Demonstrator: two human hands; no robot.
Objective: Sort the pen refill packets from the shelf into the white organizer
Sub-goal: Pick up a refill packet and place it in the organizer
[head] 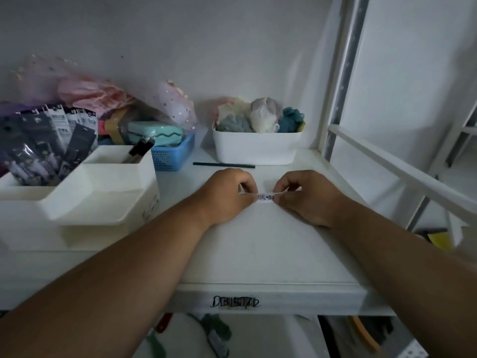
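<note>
I am picking up one thin packet (265, 197) that lies flat on the shelf (258, 249). My left hand (227, 195) pinches one end and my right hand (304, 197) pinches the other, fingers curled. Both arms reach forward. Next I should lift it and carry it left to the white organizer (85, 200).

White shelf (258, 254) — organizer (103, 202), blue basket (173, 156), white bin (255, 148), dark stick (224, 165)

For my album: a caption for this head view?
Both hands pinch a small printed white packet on the white shelf.
</note>
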